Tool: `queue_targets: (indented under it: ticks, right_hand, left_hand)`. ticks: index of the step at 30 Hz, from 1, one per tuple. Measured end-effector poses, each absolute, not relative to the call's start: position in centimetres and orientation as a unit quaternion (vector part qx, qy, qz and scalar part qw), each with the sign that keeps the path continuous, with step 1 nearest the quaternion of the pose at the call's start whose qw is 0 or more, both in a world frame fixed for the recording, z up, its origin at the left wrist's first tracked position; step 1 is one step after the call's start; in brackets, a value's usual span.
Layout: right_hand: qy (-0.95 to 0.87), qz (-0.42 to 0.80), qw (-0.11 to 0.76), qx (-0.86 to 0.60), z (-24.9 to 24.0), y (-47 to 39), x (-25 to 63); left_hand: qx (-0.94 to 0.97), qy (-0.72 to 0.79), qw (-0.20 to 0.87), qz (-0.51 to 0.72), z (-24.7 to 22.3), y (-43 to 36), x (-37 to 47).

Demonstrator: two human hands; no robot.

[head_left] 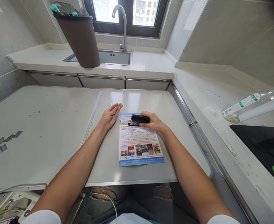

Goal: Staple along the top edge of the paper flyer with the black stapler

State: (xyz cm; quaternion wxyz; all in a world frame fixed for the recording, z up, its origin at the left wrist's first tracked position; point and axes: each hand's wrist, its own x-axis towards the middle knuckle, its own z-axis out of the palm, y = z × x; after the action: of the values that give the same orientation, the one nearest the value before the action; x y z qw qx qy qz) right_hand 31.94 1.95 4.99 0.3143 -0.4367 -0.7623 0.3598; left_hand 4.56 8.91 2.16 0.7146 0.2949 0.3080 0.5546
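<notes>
A printed flyer [140,152] with blue edges, text and small photos lies on the white table. Over its top part is a black stapler [138,119], with its upper arm raised from the base and a metal strip pointing left. My right hand [152,121] grips its right end. My left hand [110,115] rests palm up, left of the flyer's top corner, its fingers drawn together around a tiny greenish thing too small to name. Just behind those fingertips, a small metallic piece [111,105] lies on the table.
Grey metallic pieces [3,147] lie at the table's left. Behind the table, a brown bin [78,40] stands by the sink [116,57] and faucet [125,28]. On the right counter are a clear bottle [248,107] and a black panel [262,140]. A cable [104,195] hangs at the front.
</notes>
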Motion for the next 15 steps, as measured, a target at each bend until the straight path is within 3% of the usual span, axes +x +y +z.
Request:
queue_targets:
  ticks: [15]
  right_hand:
    - [-0.813,0.329,0.163,-0.453,5.49,1.3,31.8]
  left_hand:
    - [0.38,0.331,0.702,0.503,1.84,8.51,4.81]
